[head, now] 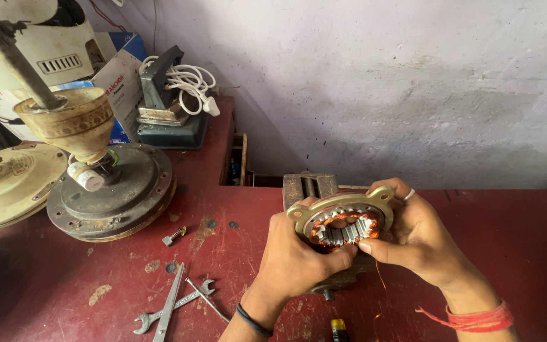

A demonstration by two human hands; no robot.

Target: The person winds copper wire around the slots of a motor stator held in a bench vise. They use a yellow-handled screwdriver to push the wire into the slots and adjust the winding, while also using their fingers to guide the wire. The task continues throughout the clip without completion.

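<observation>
Left hand: my left hand [292, 256] is curled shut around the near-left side of the motor stator [343, 221]; my thumb lies across its lower rim, and a black band sits on that wrist

Right hand: my right hand [419, 237] cups the far-right side of the same stator, fingers wrapped behind the plate; thumb and forefinger are pinched together at the lower rim, right against my left thumb; a ring shows on one finger, red thread on the wrist

Stator: held between both hands, lifted off the table [514, 253], face tilted towards me; a pale metal plate rings it, with copper windings and grey steel teeth around the open centre; a thin copper wire [380, 278] hangs down from where my right fingers pinch

Behind my hands: a metal vise [309, 185] stands just past the stator, partly hidden by it

Left of my left hand: a spanner [172, 307] and a flat metal strip [169, 304] lie crossed on the table, near my wrist; a small screw [174, 236] lies further off; beyond it sits a dark round fan motor housing [121, 196]

Below my hands: a small yellow-tipped tool [339, 329] at the table's near edge; I cannot tell what it is
</observation>
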